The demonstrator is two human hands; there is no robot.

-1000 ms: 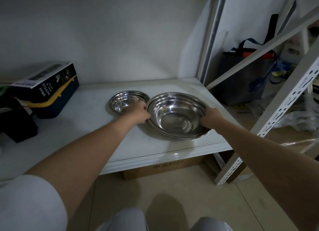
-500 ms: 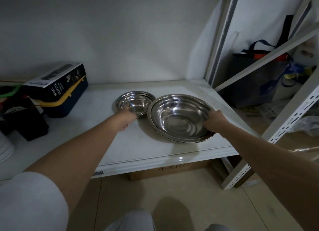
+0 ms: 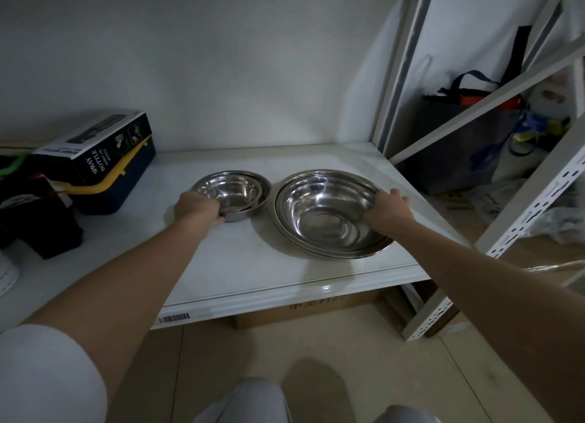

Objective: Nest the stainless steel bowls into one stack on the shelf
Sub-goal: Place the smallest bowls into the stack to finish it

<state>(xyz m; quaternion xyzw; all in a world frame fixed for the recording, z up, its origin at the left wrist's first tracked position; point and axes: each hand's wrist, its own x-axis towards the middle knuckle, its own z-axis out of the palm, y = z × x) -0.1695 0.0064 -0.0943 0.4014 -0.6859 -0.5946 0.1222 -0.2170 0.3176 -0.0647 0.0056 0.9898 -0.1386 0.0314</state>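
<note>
The left hand [image 3: 197,206] is curled around the near-left rim of the small bowls [image 3: 232,194], seemingly two nested. The right hand's [image 3: 386,208] fingers are draped over the right rim of the large bowls [image 3: 329,213]. Both stacks are set side by side, apart, on the shelf [image 3: 253,264], near a box [image 3: 95,156].

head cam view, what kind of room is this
Probably a storeroom or utility corner, not a kitchen: a white metal rack shelf with slotted uprights, a carton on the floor under it, and bags piled beside it.
</note>
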